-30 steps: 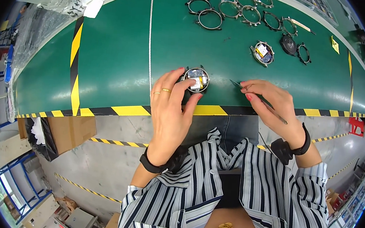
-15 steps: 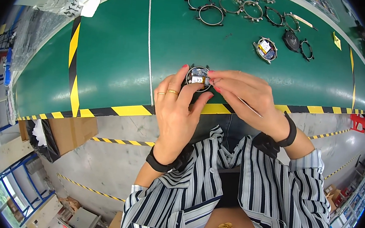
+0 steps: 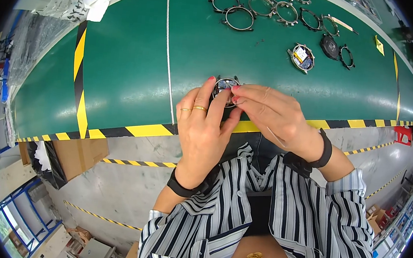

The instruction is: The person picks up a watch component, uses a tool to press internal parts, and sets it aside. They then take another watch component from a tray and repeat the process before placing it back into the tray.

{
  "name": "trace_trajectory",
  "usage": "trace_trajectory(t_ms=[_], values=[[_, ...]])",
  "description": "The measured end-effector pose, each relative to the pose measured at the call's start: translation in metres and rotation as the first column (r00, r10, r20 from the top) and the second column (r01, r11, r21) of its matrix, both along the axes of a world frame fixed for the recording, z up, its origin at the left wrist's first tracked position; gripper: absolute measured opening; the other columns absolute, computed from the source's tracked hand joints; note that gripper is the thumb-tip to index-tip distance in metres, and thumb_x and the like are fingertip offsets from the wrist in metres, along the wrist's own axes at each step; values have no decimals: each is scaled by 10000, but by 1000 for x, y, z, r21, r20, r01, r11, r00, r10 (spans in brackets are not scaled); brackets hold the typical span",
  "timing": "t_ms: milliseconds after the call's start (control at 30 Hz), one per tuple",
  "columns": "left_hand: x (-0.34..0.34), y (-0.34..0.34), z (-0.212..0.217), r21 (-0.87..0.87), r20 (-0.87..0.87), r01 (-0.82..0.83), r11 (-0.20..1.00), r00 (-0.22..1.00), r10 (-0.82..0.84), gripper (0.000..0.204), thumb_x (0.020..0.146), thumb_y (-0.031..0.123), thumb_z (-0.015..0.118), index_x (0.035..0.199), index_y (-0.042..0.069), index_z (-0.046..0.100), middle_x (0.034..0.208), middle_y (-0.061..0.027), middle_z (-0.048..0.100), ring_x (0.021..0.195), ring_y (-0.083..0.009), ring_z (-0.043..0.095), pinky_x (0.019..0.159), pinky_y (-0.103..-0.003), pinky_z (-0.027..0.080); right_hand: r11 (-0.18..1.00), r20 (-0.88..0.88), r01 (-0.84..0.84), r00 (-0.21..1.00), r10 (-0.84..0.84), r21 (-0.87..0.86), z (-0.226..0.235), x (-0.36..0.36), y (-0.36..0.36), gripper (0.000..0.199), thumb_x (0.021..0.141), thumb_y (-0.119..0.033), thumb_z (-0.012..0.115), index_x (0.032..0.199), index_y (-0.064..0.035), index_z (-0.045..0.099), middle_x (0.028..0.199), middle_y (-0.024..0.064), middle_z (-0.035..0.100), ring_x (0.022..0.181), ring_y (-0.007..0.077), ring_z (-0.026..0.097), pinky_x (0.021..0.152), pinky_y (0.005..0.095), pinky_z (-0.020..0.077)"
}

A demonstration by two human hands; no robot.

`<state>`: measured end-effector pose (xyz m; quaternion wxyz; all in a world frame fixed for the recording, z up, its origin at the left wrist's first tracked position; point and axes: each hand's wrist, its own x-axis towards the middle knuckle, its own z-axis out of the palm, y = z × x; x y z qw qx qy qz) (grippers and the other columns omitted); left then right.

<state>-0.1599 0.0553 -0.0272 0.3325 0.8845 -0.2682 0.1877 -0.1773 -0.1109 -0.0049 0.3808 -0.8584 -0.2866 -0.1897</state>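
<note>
On the green table, close to its front edge, an opened watch case (image 3: 227, 84) shows circuit parts inside its round frame. My left hand (image 3: 199, 131) grips the case with its fingers around the rim; one fingertip lies over the inside and covers most of the white battery. From the right, my right hand (image 3: 282, 117) reaches in with thumb and fingers pinched at the case's right side. A thin pale tool (image 3: 275, 136) sticks out behind those fingers, its tip hidden. Both hands hide the lower part of the case.
A second opened watch case (image 3: 302, 58) lies to the right, beyond my right hand. Farther back are several bare watch frames (image 3: 239, 18), a dark back cover (image 3: 329, 46) and a pale stick (image 3: 342, 24). Striped tape (image 3: 150, 129) runs along the front edge.
My left fingertip has moved farther over the inside of the case, covering the battery. My right fingertips have come slightly left, and less of the tool shows.
</note>
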Motion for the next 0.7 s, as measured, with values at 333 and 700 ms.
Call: trace_trajectory(t_ms=[333,700], values=[[1,-1,-2,47,54,26,999,998,-29,338,610,97,729,919,18,620,1110,-139,535,944,-302,507,780,-381,427,986,115,76,992,-59,-151,-5,-7,6,254,666,53,623,912,92,574,1024,222,581,851,334,623,687,361,540],[3,-1,-7,3,72,40,999,997,-40,329,615,82,719,920,19,614,1102,-154,528,939,-310,502,762,-388,433,994,8,27,1000,-26,-109,11,3,3,356,582,31,605,936,42,567,1022,169,586,868,287,609,660,338,532]])
